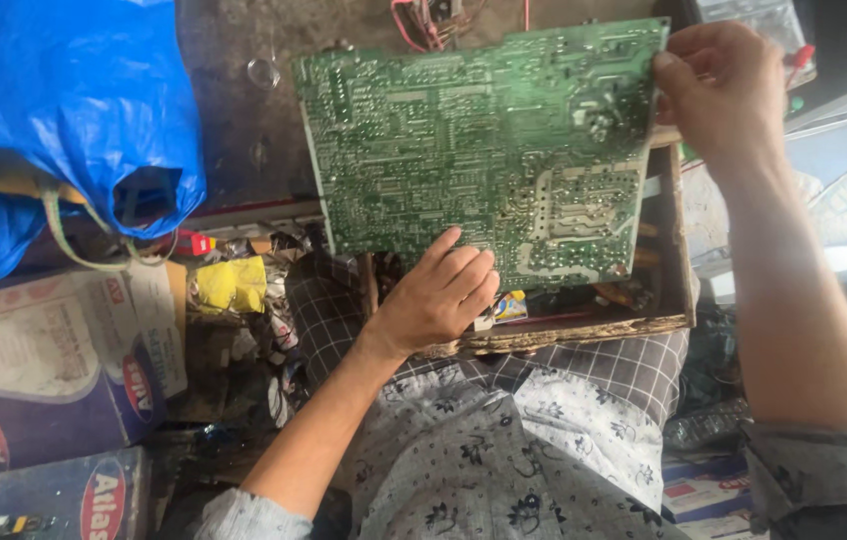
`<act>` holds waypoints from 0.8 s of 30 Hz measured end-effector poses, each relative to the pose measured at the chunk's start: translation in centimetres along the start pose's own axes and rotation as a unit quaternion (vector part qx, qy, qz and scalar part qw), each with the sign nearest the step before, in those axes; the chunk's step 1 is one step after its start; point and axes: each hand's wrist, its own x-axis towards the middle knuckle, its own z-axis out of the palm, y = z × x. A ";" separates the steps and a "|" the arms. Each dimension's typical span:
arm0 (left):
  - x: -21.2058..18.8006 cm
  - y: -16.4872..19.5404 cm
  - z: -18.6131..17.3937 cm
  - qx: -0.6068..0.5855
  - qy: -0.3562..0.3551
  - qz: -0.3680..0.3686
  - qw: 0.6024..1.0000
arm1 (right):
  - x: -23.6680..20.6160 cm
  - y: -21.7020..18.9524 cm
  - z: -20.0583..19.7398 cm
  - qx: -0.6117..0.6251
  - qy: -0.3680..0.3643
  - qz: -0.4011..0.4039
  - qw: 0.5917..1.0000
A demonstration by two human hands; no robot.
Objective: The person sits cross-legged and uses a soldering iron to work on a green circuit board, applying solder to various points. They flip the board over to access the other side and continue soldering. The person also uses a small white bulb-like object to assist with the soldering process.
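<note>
**Board held solder-side up over wooden tray**

The left hand (439, 290) grips the near edge of a large green printed circuit board (484, 140), fingers curled on top of its solder face, thumb underneath and hidden. The right hand (724, 90) pinches the board's far right corner between thumb and fingers. The board is tilted, lifted off a shallow, worn wooden tray (674, 230) that rests on the person's lap; red wires (414, 25) trail from its far edge. Judged step: inspection or turning of the board, both hands bearing it. Any further turning would call for a steady two-handed hold, given the attached wires. To the left lie a blue plastic bag (64, 110), a yellow crumpled wrapper (232, 283) and a white printed carton (44, 350).
</note>
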 end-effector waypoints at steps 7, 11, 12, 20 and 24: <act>1.8 -1.1 -4.3 -0.066 0.077 -0.002 0.995 | -0.5 0.6 -0.7 0.100 -0.095 -0.006 0.990; 0.2 -5.4 -8.1 0.093 0.172 -0.335 0.922 | -0.7 1.5 -0.3 0.060 -0.060 0.016 0.996; -0.3 -6.4 -8.6 -0.015 0.159 -0.404 0.901 | -0.6 1.5 -0.2 0.064 -0.059 0.009 0.996; -0.5 -9.4 -9.9 -0.295 0.087 -0.551 0.776 | -1.3 -0.9 -1.3 0.104 -0.089 -0.005 0.991; 0.9 -10.7 -14.1 -0.257 0.104 -0.426 0.861 | -0.7 -3.6 -3.9 0.091 -0.096 -0.033 0.991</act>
